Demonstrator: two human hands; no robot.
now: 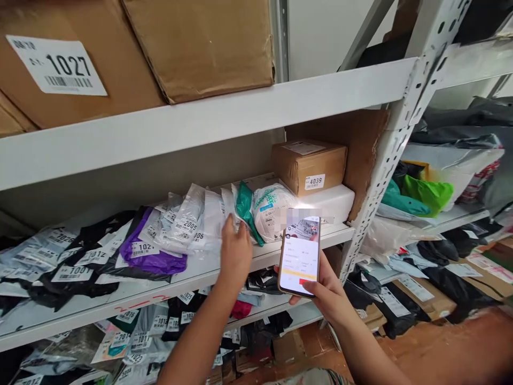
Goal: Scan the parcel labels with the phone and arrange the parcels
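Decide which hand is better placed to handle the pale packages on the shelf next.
Probably the left hand: it is right at the pale packages, though contact is unclear. The right hand holds the phone, so it seems less free.

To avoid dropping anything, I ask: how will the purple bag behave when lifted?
The purple bag is probably floppy, since it looks creased. Its sheen suggests it may be slippery. Clear bags lie against it, so they might shift too.
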